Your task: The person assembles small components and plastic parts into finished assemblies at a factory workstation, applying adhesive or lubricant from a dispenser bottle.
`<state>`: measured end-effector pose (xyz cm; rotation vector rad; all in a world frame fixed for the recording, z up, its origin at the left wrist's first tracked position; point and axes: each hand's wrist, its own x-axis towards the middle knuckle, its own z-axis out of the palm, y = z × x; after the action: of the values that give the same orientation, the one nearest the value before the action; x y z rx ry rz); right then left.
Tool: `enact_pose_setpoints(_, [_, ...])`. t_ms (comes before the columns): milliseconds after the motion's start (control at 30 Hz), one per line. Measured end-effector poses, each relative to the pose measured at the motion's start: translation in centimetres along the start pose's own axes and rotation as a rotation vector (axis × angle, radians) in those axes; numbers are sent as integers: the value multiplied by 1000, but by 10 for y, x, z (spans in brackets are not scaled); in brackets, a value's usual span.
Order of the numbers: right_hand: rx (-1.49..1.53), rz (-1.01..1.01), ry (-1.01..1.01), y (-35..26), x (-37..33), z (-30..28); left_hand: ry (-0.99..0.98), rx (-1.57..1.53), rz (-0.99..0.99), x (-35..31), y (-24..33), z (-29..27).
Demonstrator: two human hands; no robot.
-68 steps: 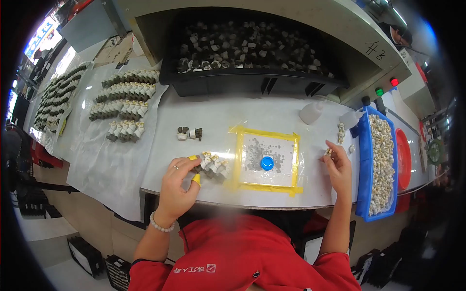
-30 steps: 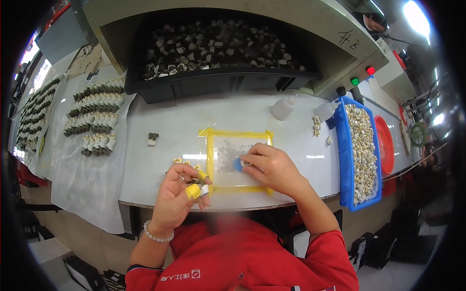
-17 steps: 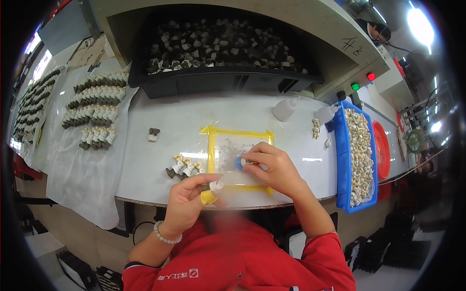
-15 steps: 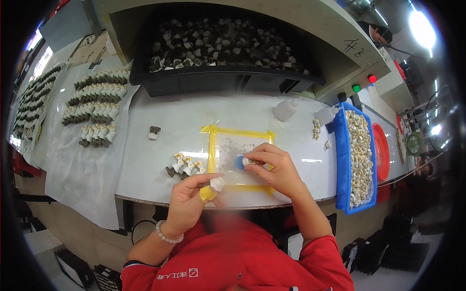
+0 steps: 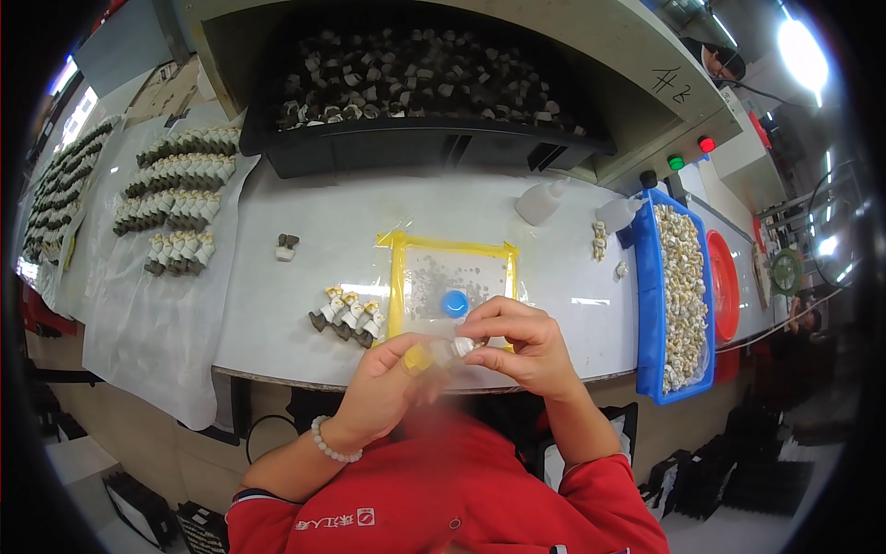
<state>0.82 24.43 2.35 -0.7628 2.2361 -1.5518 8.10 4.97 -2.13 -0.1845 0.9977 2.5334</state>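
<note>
My left hand (image 5: 380, 380), a yellow cover on its thumb, holds a small white figurine piece (image 5: 441, 353), blurred by motion. Pinched in the fingers of my right hand (image 5: 521, 346) is a small white figurine part (image 5: 463, 346). The two pieces meet or nearly meet; the blur hides whether they touch. Just beyond my hands a round blue cap (image 5: 455, 303) rests on a clear sheet edged with yellow tape (image 5: 399, 286). Left of the sheet lie several joined figurines (image 5: 349, 314), white with dark bases and golden tops. Farther left is one loose white-and-dark piece (image 5: 286, 247).
A black bin (image 5: 434, 152) of white-and-dark pieces stands at the back. On the right, a blue tray (image 5: 651, 305) holds many white-and-gold parts, beside two squeeze bottles (image 5: 540, 201). Rows of figurines (image 5: 180, 214) cover white sheeting at left. A red basin (image 5: 724, 286) stands beyond the tray.
My right hand has moved off the blue cap, down toward my left hand, with its small part. My left hand has moved right, bringing the two pieces together.
</note>
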Motion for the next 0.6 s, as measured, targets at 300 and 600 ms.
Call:
enact_pose_setpoints(300, [-113, -140, -44, -3, -3, -2, -11, 68, -40, -1, -1, 1])
enact_pose_setpoints(600, [16, -169, -16, 9, -7, 1, -25, 144, -108, 3, 10, -1])
